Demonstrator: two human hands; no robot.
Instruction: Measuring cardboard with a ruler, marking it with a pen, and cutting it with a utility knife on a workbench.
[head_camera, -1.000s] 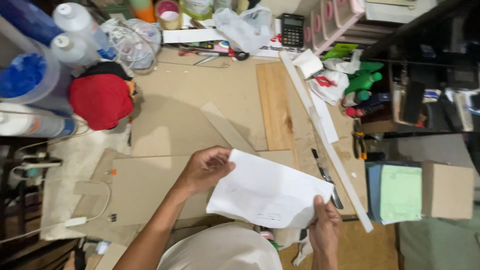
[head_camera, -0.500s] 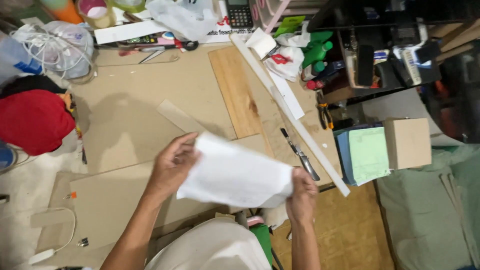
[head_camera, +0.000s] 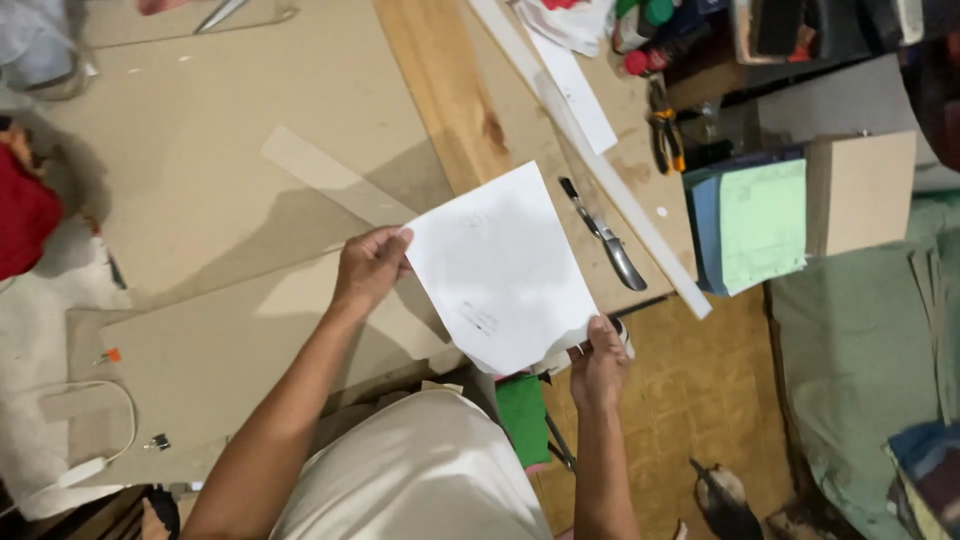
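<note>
Paper (head_camera: 500, 265) (white, faintly marked) held above a cardboard-covered bench (head_camera: 200, 200), left hand (head_camera: 368, 268) pinching its upper-left edge, right hand (head_camera: 598, 358) pinching its lower-right corner; a knife (head_camera: 603, 235) lies beside it.

table (head_camera: 200, 180) | cardboard sheets (head_camera: 230, 350), wooden plank (head_camera: 445, 90), knife (head_camera: 605, 240)

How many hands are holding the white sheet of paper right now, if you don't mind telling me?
2: the left hand grips the white sheet of paper at its left edge, and the right hand pinches its bottom right corner.
</note>
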